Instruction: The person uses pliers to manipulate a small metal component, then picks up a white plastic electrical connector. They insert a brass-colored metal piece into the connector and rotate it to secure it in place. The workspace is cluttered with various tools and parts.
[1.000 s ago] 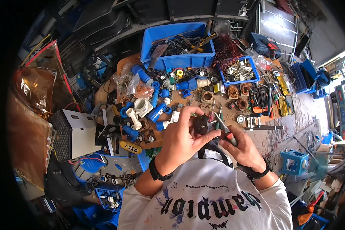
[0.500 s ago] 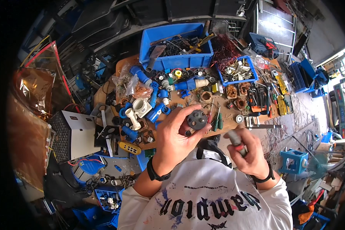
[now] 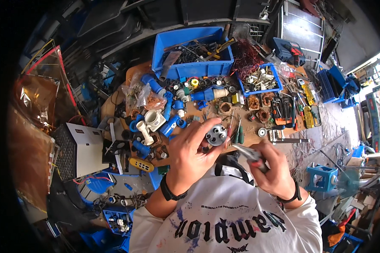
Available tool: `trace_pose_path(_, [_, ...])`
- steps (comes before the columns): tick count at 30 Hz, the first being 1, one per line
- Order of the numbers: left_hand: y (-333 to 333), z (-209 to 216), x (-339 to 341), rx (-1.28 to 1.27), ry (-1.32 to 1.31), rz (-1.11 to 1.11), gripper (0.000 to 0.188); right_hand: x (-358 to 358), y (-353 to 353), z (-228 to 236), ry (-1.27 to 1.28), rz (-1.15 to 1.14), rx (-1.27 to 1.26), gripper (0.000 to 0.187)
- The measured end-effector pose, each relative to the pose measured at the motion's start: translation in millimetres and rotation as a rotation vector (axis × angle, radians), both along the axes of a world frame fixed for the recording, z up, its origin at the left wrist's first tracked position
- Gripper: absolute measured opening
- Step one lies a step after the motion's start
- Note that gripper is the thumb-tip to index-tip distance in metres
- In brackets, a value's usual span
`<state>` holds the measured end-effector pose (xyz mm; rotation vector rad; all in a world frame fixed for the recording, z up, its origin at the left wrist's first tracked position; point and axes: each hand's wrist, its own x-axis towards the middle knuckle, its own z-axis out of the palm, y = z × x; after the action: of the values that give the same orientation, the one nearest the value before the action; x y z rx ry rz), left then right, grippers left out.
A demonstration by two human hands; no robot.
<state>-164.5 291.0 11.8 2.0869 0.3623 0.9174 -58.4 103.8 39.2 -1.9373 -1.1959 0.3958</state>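
Observation:
My left hand [image 3: 185,157] grips a round dark grey connector insert [image 3: 216,135] between thumb and fingers, its face with several round holes or pins turned up. In my right hand [image 3: 275,172] is a pair of pliers [image 3: 245,152] with long tapering grey jaws and red on the grips. The pliers' tip points left, just right of the insert and apart from it. Behind the insert, green-handled screwdrivers [image 3: 239,135] lie on the wooden table [image 3: 251,131].
A big blue crate [image 3: 194,71] of cables and tools stands at the back. Right of it is a blue tray [image 3: 261,91] of metal parts. Blue and white plug housings [image 3: 156,119] crowd the table's left. Hex keys [image 3: 285,110] lie right. A yellow power strip [image 3: 141,164] sits at the front-left edge.
The pliers have swung round so their jaws point left toward the insert. My left hand has tilted the insert, and its face now catches more light.

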Motion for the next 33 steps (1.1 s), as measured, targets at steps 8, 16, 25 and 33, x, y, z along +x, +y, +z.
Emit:
trace_pose_path(8, [1.8, 4.6, 0.6, 0.035, 0.01, -0.005, 0.048, 7.7, 10.2, -0.4, -0.006, -0.031, -0.101, 0.029])
trace_pose_path(16, [0.3, 2.7, 1.2, -0.026, 0.024, -0.057, 0.047, 9.6, 8.3, 0.2, -0.024, 0.042, -0.172, 0.025])
trace_pose_path(25, [0.0, -0.8, 2.5, -0.085, -0.07, -0.003, 0.046, 12.6, -2.2, -11.3, 0.32, -0.026, -0.158, 0.02])
trace_pose_path(33, [0.9, -12.3, -2.7, -0.076, -0.022, -0.001, 0.05, 22.1, -9.1, -32.6, 0.981, 0.047, -0.114, 0.024])
